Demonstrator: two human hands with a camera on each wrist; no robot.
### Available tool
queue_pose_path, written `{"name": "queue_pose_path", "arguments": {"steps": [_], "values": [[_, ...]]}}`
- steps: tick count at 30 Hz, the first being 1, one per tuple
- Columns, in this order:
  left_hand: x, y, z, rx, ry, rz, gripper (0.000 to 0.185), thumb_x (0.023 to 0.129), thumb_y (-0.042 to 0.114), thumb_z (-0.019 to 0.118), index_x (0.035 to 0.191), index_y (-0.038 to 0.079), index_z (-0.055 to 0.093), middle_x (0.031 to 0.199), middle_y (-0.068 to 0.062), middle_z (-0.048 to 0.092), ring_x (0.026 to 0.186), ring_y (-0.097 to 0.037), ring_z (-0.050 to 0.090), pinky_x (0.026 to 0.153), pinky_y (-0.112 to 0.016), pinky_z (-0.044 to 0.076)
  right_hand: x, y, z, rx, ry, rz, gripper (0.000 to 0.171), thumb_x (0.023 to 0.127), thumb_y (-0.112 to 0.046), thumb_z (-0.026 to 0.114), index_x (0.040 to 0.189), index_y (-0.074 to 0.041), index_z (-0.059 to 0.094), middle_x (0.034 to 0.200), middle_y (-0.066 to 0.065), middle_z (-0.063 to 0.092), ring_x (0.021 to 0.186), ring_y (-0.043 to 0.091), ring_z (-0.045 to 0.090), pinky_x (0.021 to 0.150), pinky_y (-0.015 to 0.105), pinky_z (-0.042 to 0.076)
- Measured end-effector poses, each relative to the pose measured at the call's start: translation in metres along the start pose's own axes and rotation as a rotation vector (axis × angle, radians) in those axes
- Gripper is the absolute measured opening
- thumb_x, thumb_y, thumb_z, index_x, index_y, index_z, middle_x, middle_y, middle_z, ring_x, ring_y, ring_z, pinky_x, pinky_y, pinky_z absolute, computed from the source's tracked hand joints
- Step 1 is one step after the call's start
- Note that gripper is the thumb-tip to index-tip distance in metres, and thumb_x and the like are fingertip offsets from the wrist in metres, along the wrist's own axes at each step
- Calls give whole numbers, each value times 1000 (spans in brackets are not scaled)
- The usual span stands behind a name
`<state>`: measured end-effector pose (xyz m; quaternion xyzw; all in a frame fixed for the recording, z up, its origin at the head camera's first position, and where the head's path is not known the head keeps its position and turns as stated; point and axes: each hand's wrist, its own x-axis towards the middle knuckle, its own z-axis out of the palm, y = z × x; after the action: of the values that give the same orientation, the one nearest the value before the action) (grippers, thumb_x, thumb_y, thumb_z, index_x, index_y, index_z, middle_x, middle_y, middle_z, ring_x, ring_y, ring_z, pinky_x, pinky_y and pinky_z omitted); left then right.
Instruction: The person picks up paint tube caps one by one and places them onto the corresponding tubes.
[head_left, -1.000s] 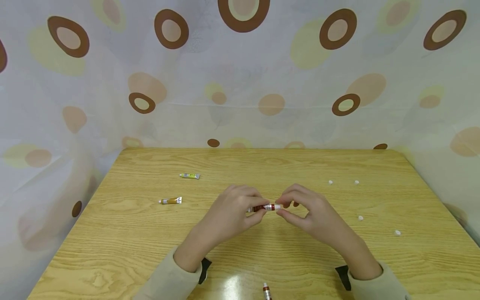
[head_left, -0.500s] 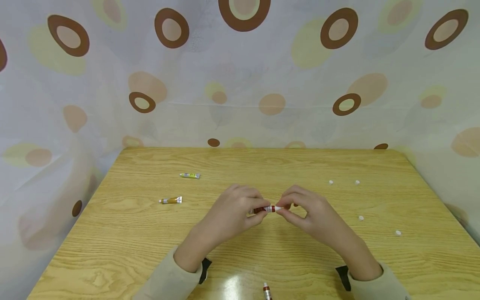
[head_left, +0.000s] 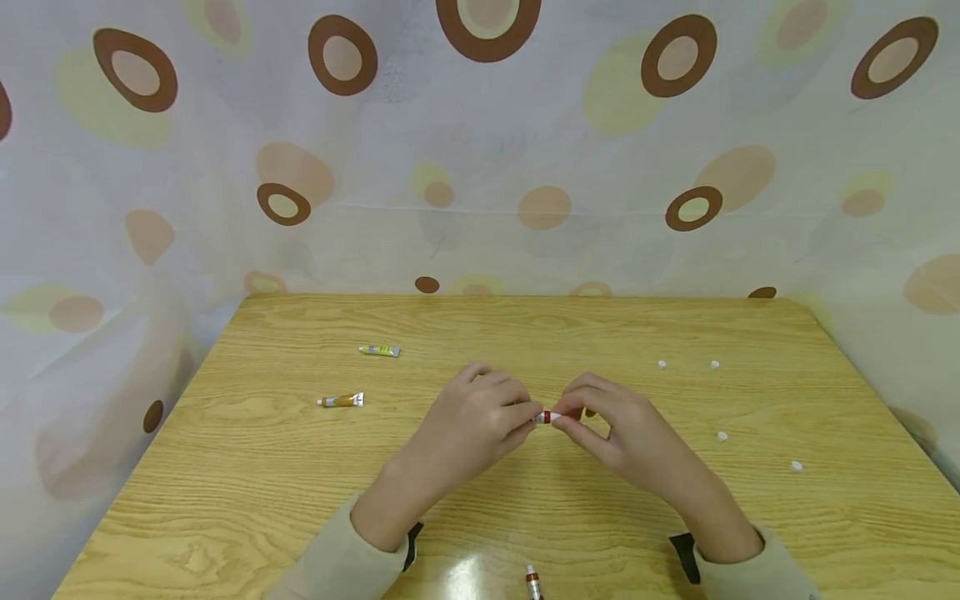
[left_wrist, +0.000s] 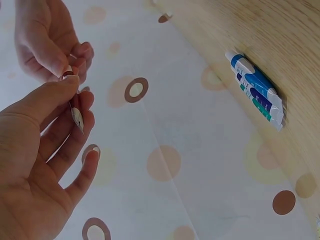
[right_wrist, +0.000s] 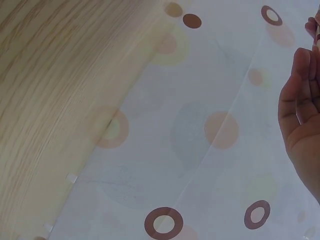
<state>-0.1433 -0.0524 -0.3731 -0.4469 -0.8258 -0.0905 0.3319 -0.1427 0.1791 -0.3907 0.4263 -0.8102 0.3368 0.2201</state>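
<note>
1. My left hand (head_left: 472,417) grips the body of a small red-and-white tube (head_left: 545,417), fingers curled round it above the middle of the table (head_left: 600,500).
2. My right hand (head_left: 611,421) pinches the tube's other end between thumb and fingertips.
3. A brown tube (head_left: 341,401) and a yellow-green tube (head_left: 379,351) lie well apart to my left.
4. Another tube (head_left: 533,583) lies near the front edge.
5. Small white caps (head_left: 721,435) dot the right side.

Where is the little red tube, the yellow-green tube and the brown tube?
red tube (head_left: 546,417), head view, on the red band showing between the two hands.
yellow-green tube (head_left: 379,351), head view, on the middle of its body.
brown tube (head_left: 341,401), head view, on the middle of its body.
</note>
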Motion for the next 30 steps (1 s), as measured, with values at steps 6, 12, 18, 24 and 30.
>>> {"name": "queue_pose_path", "arguments": {"steps": [6, 12, 18, 24, 30], "values": [[0, 0, 2, 23, 5, -6, 8, 84, 20, 87, 91, 19, 84, 88, 9, 76, 84, -7, 70, 87, -27, 56, 1, 0, 1, 9, -5, 19, 20, 88, 2, 77, 96, -15, 70, 91, -7, 66, 79, 3, 58, 69, 11, 46], [-1, -1, 3, -51, -10, -73, 9, 83, 20, 87, 90, 15, 84, 90, 5, 75, 84, -11, 70, 82, -27, 57, 1, 3, 6, 16, -9, 92, 23, 87, 1, 78, 95, -19, 70, 90, -10, 66, 79, 1, 58, 69, 15, 49], [1, -3, 1, -88, -57, -103, 10, 82, 19, 88, 88, 15, 82, 86, 5, 71, 77, -9, 65, 74, -23, 54, -1, 4, 7, -10, -7, 104, 25, 84, 1, 80, 95, -20, 70, 89, -11, 66, 79, 0, 59, 71, 16, 51], [3, -12, 0, -109, -106, -125, 7, 83, 19, 87, 87, 16, 81, 88, 6, 74, 80, -9, 68, 77, -24, 57, -2, 8, -2, -64, -7, 81, 27, 80, 2, 83, 94, -18, 72, 93, -10, 67, 81, 4, 61, 72, 10, 47], [1, -20, 0, -201, -184, -224, 8, 84, 21, 87, 88, 16, 81, 87, 6, 71, 75, -7, 63, 74, -25, 54, -8, 15, -19, -145, -17, 86, 30, 77, 2, 85, 94, -18, 72, 95, -10, 66, 80, 6, 61, 68, 8, 43]]}}
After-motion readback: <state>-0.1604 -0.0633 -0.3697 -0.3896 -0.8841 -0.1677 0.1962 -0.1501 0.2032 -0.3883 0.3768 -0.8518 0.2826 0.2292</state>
